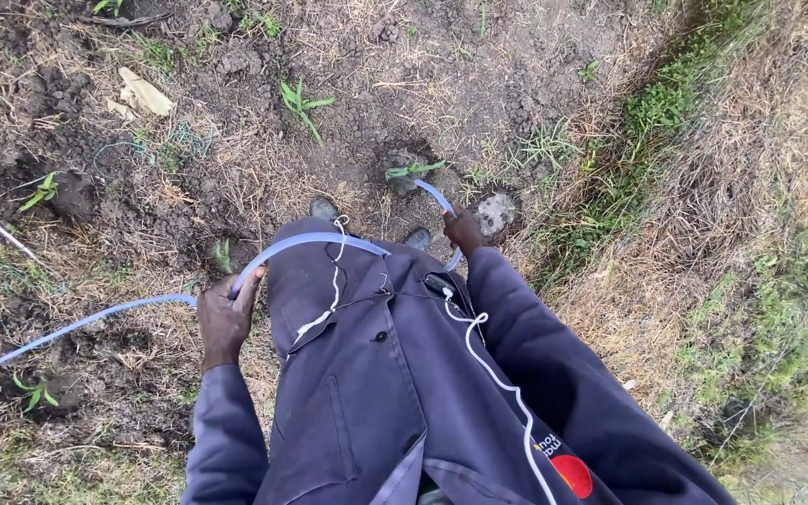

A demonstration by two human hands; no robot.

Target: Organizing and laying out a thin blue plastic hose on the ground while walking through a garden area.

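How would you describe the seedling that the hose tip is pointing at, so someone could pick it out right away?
Start at the person's right hand, which holds the clear bluish hose just past the shoes. Follow the hose end forward to a small dark hollow in the soil; the seedling lies there. Unlike the other green shoots scattered about, it sits right at the hose tip.

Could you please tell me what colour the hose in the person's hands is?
The hose is pale blue, seen in the head view.

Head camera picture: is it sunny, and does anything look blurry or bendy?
Head view: soft, even daylight with no hard shadows or glare. The left hand, right hand and pale blue hose look sharp in the middle. The grass at the right edge looks smeared and stretched by the wide lens.
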